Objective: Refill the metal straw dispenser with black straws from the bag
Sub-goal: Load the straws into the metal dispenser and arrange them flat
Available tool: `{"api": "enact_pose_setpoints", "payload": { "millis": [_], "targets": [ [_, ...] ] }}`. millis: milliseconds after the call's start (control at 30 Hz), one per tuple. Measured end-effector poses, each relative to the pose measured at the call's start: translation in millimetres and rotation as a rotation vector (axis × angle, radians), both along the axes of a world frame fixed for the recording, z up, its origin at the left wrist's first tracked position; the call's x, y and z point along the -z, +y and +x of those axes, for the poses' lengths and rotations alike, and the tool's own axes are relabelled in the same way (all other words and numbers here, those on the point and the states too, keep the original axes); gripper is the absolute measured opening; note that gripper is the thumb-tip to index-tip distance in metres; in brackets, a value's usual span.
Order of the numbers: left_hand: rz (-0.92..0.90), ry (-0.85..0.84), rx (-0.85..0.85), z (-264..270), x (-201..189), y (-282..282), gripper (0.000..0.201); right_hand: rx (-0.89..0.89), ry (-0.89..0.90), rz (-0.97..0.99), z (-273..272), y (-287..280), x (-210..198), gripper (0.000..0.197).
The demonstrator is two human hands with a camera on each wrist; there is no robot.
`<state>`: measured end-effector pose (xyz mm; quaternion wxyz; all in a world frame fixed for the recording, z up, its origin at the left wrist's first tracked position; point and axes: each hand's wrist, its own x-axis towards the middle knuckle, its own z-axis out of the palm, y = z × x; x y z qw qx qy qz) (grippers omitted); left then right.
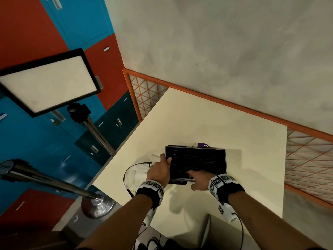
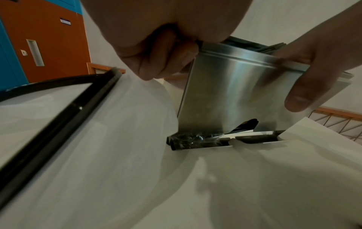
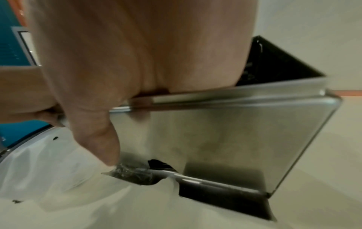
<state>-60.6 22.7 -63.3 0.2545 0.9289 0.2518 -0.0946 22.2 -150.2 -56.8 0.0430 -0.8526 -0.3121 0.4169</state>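
The metal straw dispenser (image 1: 195, 162) stands open-topped on the cream table (image 1: 216, 120), and black straws (image 1: 200, 158) lie across its inside. My left hand (image 1: 161, 167) grips its left end, thumb over the rim. My right hand (image 1: 197, 178) holds the near rim, with fingers inside on the straws and thumb down the steel front (image 2: 225, 93). In the left wrist view my left hand (image 2: 156, 55) curls round the corner and the right thumb (image 2: 299, 96) presses the wall. The right hand (image 3: 117, 74) fills the right wrist view above the dispenser (image 3: 225, 136). The white bag (image 1: 138, 175) lies flat to the left.
A purple object (image 1: 203, 145) peeks from behind the dispenser. Wrapped straws sit in the bottom tray (image 2: 195, 140). An orange mesh rail (image 1: 234, 103) lines the table's far and right sides. A light panel on a metal stand (image 1: 48, 82) is at the left.
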Motion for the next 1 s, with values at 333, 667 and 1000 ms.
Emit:
{"api": "enact_pose_setpoints", "payload": {
  "millis": [333,667,1000],
  "targets": [
    [0.019,-0.006,0.003,4.7,3.1,3.4,0.045,-0.061,-0.018,0.034,-1.8,9.6,-11.8,0.040],
    [0.079,0.075,0.009,34.3,-2.1,13.4,0.052,-0.050,-0.430,0.354,19.1,2.5,-31.0,0.053],
    [0.114,0.109,0.021,44.0,-6.0,15.5,0.055,-0.035,-0.462,-0.012,7.4,-13.5,-1.0,0.071]
  ]
}}
